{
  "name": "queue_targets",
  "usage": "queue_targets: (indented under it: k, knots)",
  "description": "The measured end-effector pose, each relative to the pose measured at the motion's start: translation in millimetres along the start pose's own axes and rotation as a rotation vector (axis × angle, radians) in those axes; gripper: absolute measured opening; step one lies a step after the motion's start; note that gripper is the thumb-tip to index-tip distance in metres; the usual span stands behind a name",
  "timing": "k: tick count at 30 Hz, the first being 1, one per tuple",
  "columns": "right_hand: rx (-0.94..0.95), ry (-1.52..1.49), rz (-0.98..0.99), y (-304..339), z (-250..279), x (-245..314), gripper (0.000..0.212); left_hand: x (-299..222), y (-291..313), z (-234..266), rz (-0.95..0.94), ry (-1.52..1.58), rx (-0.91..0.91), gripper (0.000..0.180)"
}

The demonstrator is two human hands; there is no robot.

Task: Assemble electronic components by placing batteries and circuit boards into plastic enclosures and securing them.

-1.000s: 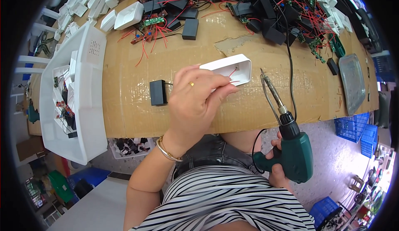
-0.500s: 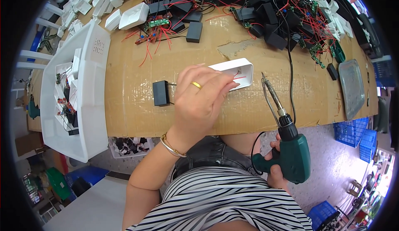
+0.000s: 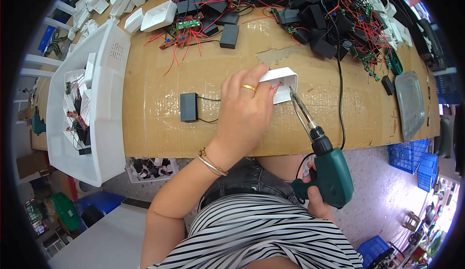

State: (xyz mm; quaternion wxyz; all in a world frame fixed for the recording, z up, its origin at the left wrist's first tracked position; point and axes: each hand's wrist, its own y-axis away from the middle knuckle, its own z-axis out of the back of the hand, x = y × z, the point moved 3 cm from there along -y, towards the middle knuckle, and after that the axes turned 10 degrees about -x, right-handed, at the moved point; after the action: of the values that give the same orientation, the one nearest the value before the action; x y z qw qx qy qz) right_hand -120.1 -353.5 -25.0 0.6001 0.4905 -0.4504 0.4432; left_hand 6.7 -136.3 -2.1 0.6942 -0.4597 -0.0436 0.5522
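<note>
My left hand (image 3: 247, 107) is closed on a white plastic case (image 3: 286, 75), fingers gripping its left part. A short red wire (image 3: 277, 86) shows inside the case by my fingertips. Two black leads run left from beneath this hand to a black rectangular block (image 3: 189, 107) on the table. My right hand (image 3: 316, 199) grips the handle of a dark green soldering gun (image 3: 334, 177), and the gun's body covers part of the fingers. The gun's metal tip (image 3: 292, 92) reaches the case's right end; whether it touches anything inside I cannot make out.
A white bin (image 3: 109, 109) with cases and circuit boards stands at the left. Black blocks (image 3: 319, 44), red wires and boards lie heaped at the back, white cases (image 3: 157, 17) at back left. A power cord (image 3: 340, 99) crosses the cardboard-covered table. A clear tray (image 3: 410, 105) lies right.
The soldering gun has moved up and left, its tip now at the case. My left hand has shifted slightly right, and the case is tilted differently in its grip.
</note>
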Motion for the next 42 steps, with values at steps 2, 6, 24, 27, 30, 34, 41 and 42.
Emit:
queue_targets:
  k: [2, 6, 24, 27, 30, 34, 41, 42]
  knots:
    - [-0.026, -0.034, -0.015, -3, -7, 6, 0.064, -1, 0, 0, 0.000, -0.019, 0.006, 0.013]
    - [-0.030, -0.077, -0.051, -6, -12, 9, 0.061, -10, 0, -1, -0.048, -0.142, -0.025, 0.012]
    - [-0.034, -0.048, -0.003, -12, -13, 7, 0.058, -12, -6, -10, -0.120, -0.185, -0.045, 0.011]
    - [-0.033, -0.016, 0.019, -14, -13, 8, 0.057, -12, -7, -10, -0.110, -0.186, -0.035, 0.011]
    - [-0.039, -0.046, 0.027, -15, -14, 8, 0.056, -12, -6, -10, -0.103, -0.189, -0.024, 0.011]
    - [-0.034, -0.045, 0.021, -18, -15, 7, 0.056, -12, -7, -10, -0.101, -0.192, -0.012, 0.011]
    - [-0.025, -0.078, -0.036, -20, -17, 9, 0.054, -11, -7, -10, -0.092, -0.187, -0.020, 0.011]
    - [-0.025, -0.077, -0.038, -21, -16, 8, 0.054, -11, -7, -10, -0.085, -0.175, -0.025, 0.011]
